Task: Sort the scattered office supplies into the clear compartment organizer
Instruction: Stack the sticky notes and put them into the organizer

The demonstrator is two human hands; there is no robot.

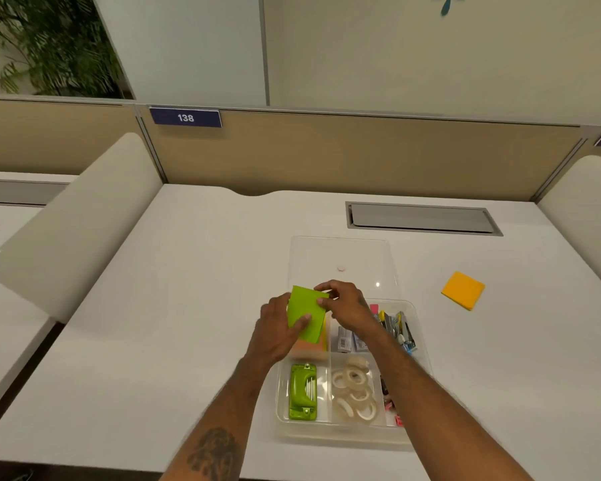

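Both hands pinch the green sticky pad [306, 315], left hand [278, 336] and right hand [347, 307], tilted right above the organizer [420, 345]'s note stack; the orange pad [463, 290] sits off right, nearer the right hand.

Green notes [306, 314] between both hands [278, 328]

White laminate bench [160, 341], smooth top, notch cut in the far edge. Grey rectangular cable hatch [422, 218] set flush into the surface at far right, lid closed. Resting on the bench: clear plastic compartment organizer [344, 435] at centre-near; clear flat plastic lid [344, 255] just beyond it, touching or overlapping its far rim; square orange sticky-note pad [463, 290] lying flat, well apart to the right of the lid.
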